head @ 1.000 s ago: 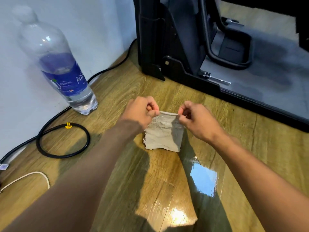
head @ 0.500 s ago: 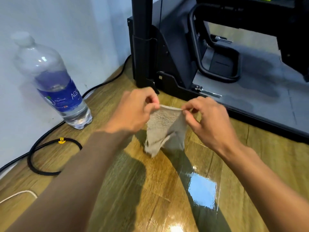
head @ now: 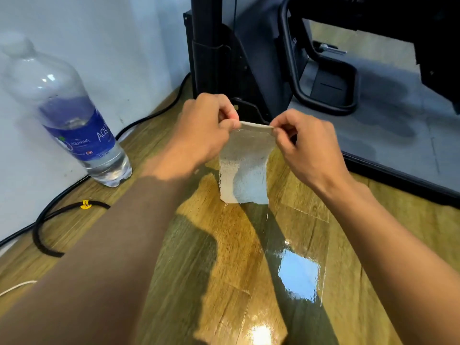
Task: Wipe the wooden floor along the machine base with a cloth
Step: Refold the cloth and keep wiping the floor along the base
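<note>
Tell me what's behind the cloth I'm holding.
The wooden floor shows around the cloth and the black machine base above its top edge. Whatever lies directly behind it is covered.

The water bottle's (head: 62, 100) blue label (head: 82, 138) reads "AQUAFINA", with larger white letters "AQU" beside it.

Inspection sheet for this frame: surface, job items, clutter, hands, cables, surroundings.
Surface: wooden floor, glossy, with bright reflections near the camera.
Job's things: cloth held up and hanging flat in front of the black machine base; cannot tell whether its lower edge touches the floor.
Clutter: water bottle, upright, partly full, beside the wall.
Grippers: left hand pinches the cloth's top left corner; right hand pinches the top right corner.
Cables: black cable runs along the wall with a loop and yellow tag; white cable at lower left.
Surroundings: pale wall on the left.
</note>
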`<state>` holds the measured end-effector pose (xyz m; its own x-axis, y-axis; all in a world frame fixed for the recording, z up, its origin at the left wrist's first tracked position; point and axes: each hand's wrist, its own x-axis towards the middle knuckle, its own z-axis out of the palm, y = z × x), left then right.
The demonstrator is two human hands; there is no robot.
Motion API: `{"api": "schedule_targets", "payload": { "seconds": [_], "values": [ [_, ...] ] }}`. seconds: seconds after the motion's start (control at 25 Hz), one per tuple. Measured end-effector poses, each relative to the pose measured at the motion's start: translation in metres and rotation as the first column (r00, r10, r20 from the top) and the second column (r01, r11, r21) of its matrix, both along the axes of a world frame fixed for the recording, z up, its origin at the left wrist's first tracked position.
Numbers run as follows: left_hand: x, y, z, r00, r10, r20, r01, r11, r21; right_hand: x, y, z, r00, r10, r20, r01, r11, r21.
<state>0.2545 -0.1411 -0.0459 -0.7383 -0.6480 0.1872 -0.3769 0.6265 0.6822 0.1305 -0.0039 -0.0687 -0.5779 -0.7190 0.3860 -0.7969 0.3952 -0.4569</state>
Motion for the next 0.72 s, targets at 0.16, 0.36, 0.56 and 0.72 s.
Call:
{"api": "schedule_targets", "payload": {
  "seconds": [0.16, 0.36, 0.56, 0.72],
  "values": [
    [0.022, 0.007, -0.019, 0.935, -0.276, 0.221, 0.184, 0.913, 0.365, 0.019, 0.033, -0.026, 0.986, 0.118, 0.121, -0.144, 0.962, 0.232],
    [0.04, 0.014, -0.058, 0.559, -0.581, 0.592, 0.14, 0.77, 0.623, 0.045, 0.066, -0.056, 0.79, 0.221, 0.572, -0.524, 0.728, 0.442],
    [0.013, 0.018, -0.099, 0.886, -0.144, 0.441, -0.008, 0.945, 0.326, 0.022, 0.036, -0.083, 0.892, 0.038, 0.45, -0.219, 0.907, 0.359],
    [0.018, 0.03, -0.134, 0.847, -0.205, 0.491, 0.065, 0.956, 0.286, 0.02, 0.035, -0.116, 0.932, -0.063, 0.356, -0.052, 0.951, 0.305]
  ]
}}
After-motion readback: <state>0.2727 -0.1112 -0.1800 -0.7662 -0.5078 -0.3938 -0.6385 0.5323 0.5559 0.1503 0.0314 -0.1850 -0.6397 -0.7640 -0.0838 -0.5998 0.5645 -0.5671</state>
